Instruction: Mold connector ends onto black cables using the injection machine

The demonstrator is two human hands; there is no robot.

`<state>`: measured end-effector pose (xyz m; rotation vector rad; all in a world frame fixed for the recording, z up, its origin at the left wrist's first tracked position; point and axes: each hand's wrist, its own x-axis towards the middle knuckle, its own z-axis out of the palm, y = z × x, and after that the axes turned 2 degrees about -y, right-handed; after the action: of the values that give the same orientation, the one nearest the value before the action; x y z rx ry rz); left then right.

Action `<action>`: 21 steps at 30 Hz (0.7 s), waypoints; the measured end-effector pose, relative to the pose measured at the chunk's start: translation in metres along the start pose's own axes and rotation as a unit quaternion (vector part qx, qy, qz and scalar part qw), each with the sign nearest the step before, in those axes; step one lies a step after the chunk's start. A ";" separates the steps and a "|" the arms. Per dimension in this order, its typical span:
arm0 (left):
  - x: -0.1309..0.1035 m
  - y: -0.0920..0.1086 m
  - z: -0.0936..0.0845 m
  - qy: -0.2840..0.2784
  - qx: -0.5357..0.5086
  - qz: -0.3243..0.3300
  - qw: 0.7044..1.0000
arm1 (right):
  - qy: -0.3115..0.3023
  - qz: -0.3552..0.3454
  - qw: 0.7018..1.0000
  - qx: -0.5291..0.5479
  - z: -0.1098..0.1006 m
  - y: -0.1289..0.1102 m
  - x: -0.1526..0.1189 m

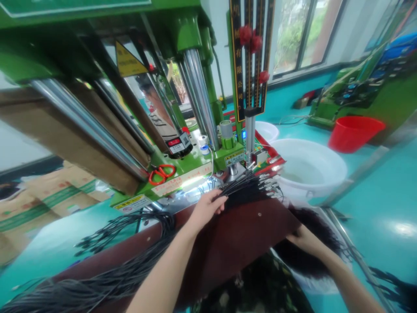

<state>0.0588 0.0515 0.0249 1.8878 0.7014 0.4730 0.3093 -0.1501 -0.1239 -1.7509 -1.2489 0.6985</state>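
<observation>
My left hand (211,208) is closed round the near end of a bundle of thin black cables (247,187), whose silvery tips spread toward the right. The bundle rests on a dark red-brown board (237,234). At the board's right corner is my right hand (301,238), its fingers curled at the edge and partly hidden under it. A long heap of black cables (127,274) lies along the board's left part, with connector ends hanging over its far edge.
Behind the board stands a green press (202,163) with steel columns and orange-handled scissors (162,174). To the right are a white tub (309,167), a red bucket (355,132) and a container of black cables (306,256). Cartons (48,200) stand left. A person (159,117) is behind the press.
</observation>
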 end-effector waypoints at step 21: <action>-0.015 -0.002 0.026 -0.109 -0.124 -0.058 0.984 | 0.014 -0.107 0.805 0.583 0.015 -0.155 0.065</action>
<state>0.0625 0.0242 0.0120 1.6244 0.5735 0.2603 0.2477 -0.0633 0.0064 -0.5736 -0.6648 0.9916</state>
